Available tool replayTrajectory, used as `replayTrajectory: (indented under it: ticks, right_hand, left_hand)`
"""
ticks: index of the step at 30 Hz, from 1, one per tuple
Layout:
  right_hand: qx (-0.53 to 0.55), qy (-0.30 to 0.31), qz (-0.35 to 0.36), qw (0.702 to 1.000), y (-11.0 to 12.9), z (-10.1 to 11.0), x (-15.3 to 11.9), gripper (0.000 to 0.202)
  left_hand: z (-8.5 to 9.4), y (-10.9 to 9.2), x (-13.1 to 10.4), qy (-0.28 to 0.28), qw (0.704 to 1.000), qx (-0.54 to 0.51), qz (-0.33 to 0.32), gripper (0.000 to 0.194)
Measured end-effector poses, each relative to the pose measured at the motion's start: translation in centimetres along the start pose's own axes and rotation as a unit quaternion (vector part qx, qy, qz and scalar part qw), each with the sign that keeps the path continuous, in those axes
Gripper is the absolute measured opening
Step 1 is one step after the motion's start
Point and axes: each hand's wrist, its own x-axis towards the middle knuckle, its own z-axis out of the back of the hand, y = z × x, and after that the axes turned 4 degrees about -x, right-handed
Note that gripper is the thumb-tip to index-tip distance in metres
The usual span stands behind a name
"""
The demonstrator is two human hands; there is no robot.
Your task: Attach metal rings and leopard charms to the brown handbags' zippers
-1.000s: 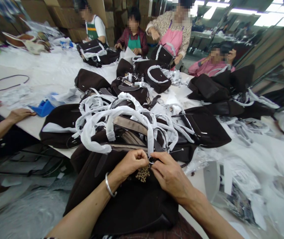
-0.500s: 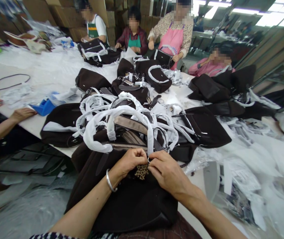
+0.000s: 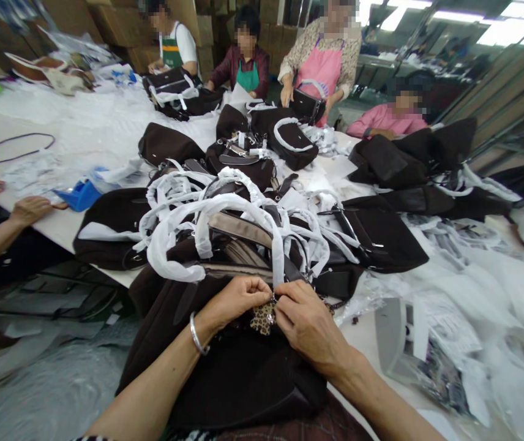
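Spreading beneath the heap, the white table (image 3: 55, 225) carries many dark bags; clock directions run from where the two hands meet. Between twelve and one, across the table, stands a person in a pink apron (image 3: 321, 67), holding a dark bag. The near dark-brown bag (image 3: 243, 380) lies at six o'clock, directly under both forearms. Another dark bag (image 3: 381, 236) lies at two. A white-wrapped handle (image 3: 237, 202) arcs from ten round to twelve. Towards three sits a grey holder (image 3: 391, 343); at ten, a blue holder (image 3: 79, 195). The left hand (image 3: 243, 298), silver bangle (image 3: 196, 335) at its wrist, pinches thumb and fingertip on a small metal fitting (image 3: 273, 298); the right hand (image 3: 305, 315) grips it from three o'clock, fingers curled. Its exact hold is partly hidden. Just below, at seven, hangs a leopard-print charm (image 3: 261, 320), against the near bag.
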Motion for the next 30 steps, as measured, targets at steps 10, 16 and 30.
replayTrajectory:
  ticks: [10, 16, 30]
  right_hand:
    - [0.181, -0.111, -0.079, 0.974, 0.4, 1.0, -0.1, 0.015]
    - [0.487, -0.232, -0.227, 0.811, -0.3, 2.2, 0.4, 0.012]
    - [0.158, -0.063, -0.204, 0.964, 0.1, 2.1, 0.5, 0.012]
  left_hand:
    - [-0.5, -1.2, -1.2, -0.065, 0.983, 0.13, -0.11, 0.011]
    - [0.5, -2.5, -2.2, -0.06, 0.985, 0.048, -0.152, 0.016]
    - [-1.3, -1.2, -0.8, -0.166, 0.974, 0.091, -0.126, 0.011]
